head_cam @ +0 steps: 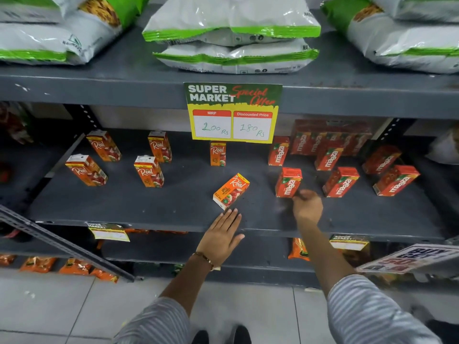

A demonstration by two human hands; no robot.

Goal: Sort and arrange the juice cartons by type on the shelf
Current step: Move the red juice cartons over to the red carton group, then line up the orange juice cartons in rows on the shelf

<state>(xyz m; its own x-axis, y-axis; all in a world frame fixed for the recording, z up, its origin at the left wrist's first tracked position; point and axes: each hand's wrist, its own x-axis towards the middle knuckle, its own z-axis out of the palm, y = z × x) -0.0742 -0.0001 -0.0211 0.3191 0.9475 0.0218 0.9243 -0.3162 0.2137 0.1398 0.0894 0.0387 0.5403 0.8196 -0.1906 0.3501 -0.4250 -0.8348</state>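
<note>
Several orange Real cartons stand upright on the left half of the grey shelf (149, 204). One Real carton (231, 190) lies tilted on its side near the shelf's front middle. My left hand (223, 235) is flat and open just in front of it, fingertips close to its lower end. Several red Maaza cartons stand on the right half, with a shrink-wrapped Maaza pack (327, 136) behind them. My right hand (307, 206) is blurred, fingers curled, at the base of the nearest Maaza carton (288, 182); I cannot tell whether it touches.
A yellow price sign (233, 112) hangs from the upper shelf edge over the back middle. White-and-green bags (231, 36) fill the upper shelf. Orange packets (37, 264) lie on the lower shelf. A slanted metal bar (64, 247) crosses the lower left.
</note>
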